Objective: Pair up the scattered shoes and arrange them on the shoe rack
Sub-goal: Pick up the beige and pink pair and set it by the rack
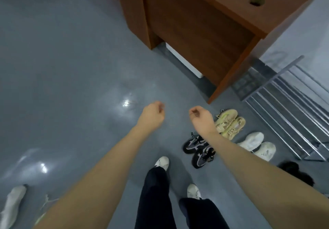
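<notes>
We see a glossy grey floor [71, 68] throwing back lamp glare, a smooth wood-veneer desk [195, 23], and a shoe rack [284, 93] of bare metal bars. The yellow shoes [229, 121] look like knitted cloth; the white pair [256, 144] is perhaps matt foam.

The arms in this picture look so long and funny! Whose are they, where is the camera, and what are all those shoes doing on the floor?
The arms belong to a person wearing a camera on the head, so you look down just as they do. That wide lens stretches the arms. The left hand and right hand have curled fingers and hold nothing. Below are the person's own white shoes and dark trousers. On the grey floor sit three neat pairs: yellow sneakers, black sneakers and white shoes. A loose white shoe lies far left. The metal shoe rack stands at the right with no shoes on the part in view, beside a brown wooden desk.
</notes>
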